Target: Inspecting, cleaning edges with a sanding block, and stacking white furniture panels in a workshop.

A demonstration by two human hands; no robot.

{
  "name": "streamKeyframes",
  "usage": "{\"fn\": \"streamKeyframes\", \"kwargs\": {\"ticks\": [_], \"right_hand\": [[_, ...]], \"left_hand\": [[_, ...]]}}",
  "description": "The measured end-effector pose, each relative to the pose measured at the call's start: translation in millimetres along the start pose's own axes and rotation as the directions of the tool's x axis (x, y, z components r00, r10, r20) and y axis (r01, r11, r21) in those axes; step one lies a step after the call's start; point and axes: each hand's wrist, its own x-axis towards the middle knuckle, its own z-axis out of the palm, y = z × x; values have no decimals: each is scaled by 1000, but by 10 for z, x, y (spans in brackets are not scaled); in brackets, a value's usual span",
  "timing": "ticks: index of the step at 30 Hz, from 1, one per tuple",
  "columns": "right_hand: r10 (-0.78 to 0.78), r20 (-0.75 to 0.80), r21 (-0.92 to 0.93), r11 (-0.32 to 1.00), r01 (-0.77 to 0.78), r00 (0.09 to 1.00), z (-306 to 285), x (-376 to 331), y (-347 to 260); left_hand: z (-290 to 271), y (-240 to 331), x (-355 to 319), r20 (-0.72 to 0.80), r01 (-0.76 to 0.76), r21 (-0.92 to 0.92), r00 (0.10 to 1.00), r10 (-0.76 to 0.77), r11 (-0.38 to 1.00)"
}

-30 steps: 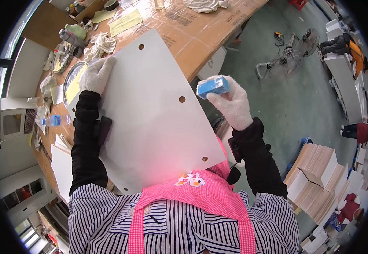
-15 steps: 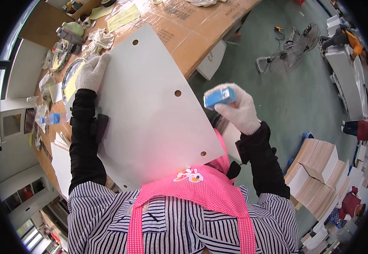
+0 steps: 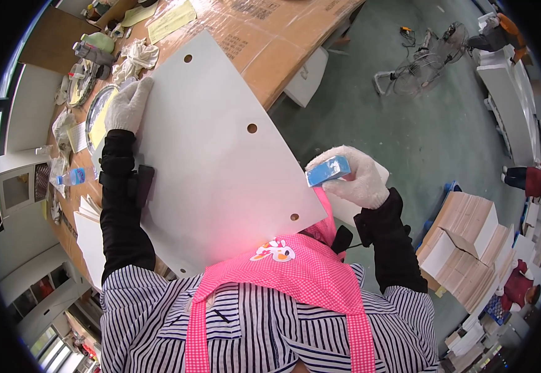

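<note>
A large white panel (image 3: 214,155) with round holes near its edges stands tilted before me, its lower edge against my pink checked apron. My left hand (image 3: 129,107), in a white knit glove, grips the panel's far left edge; some of its fingers are hidden behind the panel. In my gloved right hand (image 3: 360,178) is a small blue rectangular block (image 3: 328,170), pinched between thumb and fingers. One end of the block is at the panel's right edge, above the lower right hole. Whether it touches the edge I cannot tell for sure.
A cardboard-covered table (image 3: 270,43) runs behind the panel, with rags (image 3: 138,57), a water bottle (image 3: 76,176) and paper sheets on it. To the right are a floor fan (image 3: 421,68) and stacked boards (image 3: 463,242). Other people are at the far right.
My right hand has moved down with the blue block, turning it and bringing it to the panel's right edge. The left hand keeps its hold; the panel sits slightly further left in view.
</note>
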Motion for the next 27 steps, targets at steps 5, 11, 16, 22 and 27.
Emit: {"fn": "streamKeyframes", "kwargs": {"ticks": [5, 11, 16, 22, 27], "right_hand": [[-193, -183, 207, 951, 229, 964, -31, 372, -11], [-307, -257, 52, 942, 331, 916, 99, 1108, -288], [-265, -177, -93, 963, 252, 948, 59, 1082, -376], [-251, -80, 9, 967, 253, 965, 12, 348, 37], [-123, -54, -108, 987, 117, 991, -15, -356, 203]], "left_hand": [[-2, 67, 31, 4, -43, -25, 999, 43, 999], [-36, 242, 76, 12, -30, -53, 999, 31, 998], [-50, 265, 93, 6, -52, -98, 999, 53, 994], [10, 144, 130, 23, -51, -61, 998, 52, 997], [51, 18, 143, 45, -50, 55, 998, 48, 997]]}}
